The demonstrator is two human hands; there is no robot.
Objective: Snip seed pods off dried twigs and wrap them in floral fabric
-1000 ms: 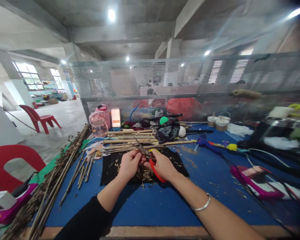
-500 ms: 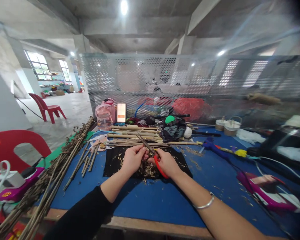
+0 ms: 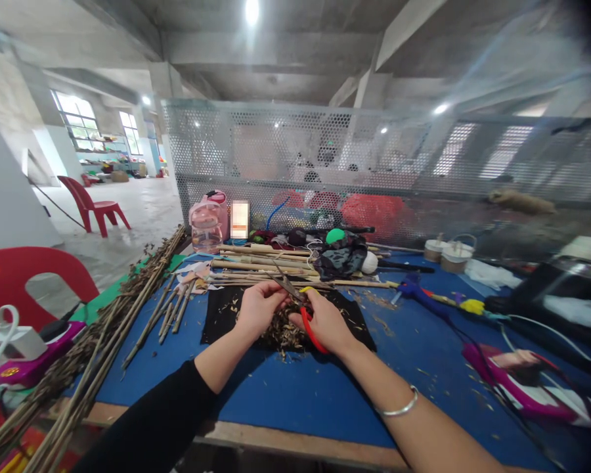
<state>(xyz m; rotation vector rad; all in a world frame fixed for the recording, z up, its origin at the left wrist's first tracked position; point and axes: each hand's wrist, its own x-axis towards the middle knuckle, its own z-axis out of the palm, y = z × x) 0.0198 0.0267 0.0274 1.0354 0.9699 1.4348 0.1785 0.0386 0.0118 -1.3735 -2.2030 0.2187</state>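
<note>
Scissors (image 3: 291,289) are opening wider than before, right hand (image 3: 329,322) curling its fingers round them. Left hand (image 3: 257,310) is pinching fingertips together, can't tell on what.

On the worktop (image 3: 276,401), a cloth (image 3: 217,323) with a heap of scraps (image 3: 283,334) on it; above the heap, scissors (image 3: 307,326) in the right hand (image 3: 329,323). Left of the cloth, sticks (image 3: 181,309), then a bundle of stalks (image 3: 121,315). Behind the cloth, canes (image 3: 261,266), then a bag (image 3: 209,220) at left. To the right, a power strip (image 3: 519,389). At the back, a mesh screen (image 3: 276,148).
</note>
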